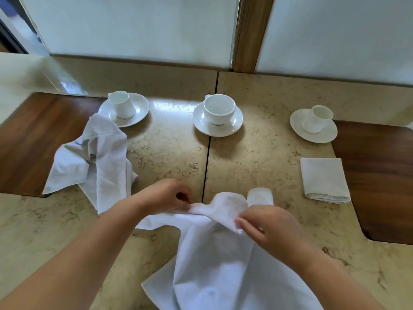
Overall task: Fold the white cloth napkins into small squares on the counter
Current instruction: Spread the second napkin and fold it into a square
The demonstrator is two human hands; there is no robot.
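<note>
Crumpled napkins (93,159) lie left beside the clear marble counter (169,144) centre, while the left hand (166,194) and right hand (268,227) pinch the held napkin's (214,253) far edge (long axis toward the person), folded napkin (324,180) right.

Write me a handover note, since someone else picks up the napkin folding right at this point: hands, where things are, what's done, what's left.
Left hand: pinching the top edge of the unfolded napkin.
Right hand: pinching the same edge further right; the cloth hangs loose toward the person, no fold made yet.
Done: one folded napkin lies as a neat square on the right, below the right cup and saucer.
Left: fold the held napkin, then the crumpled cloth pile on the left, whose tip overlaps the left saucer. I cannot tell how many napkins that pile holds.
The counter also carries a middle cup and saucer.
</note>
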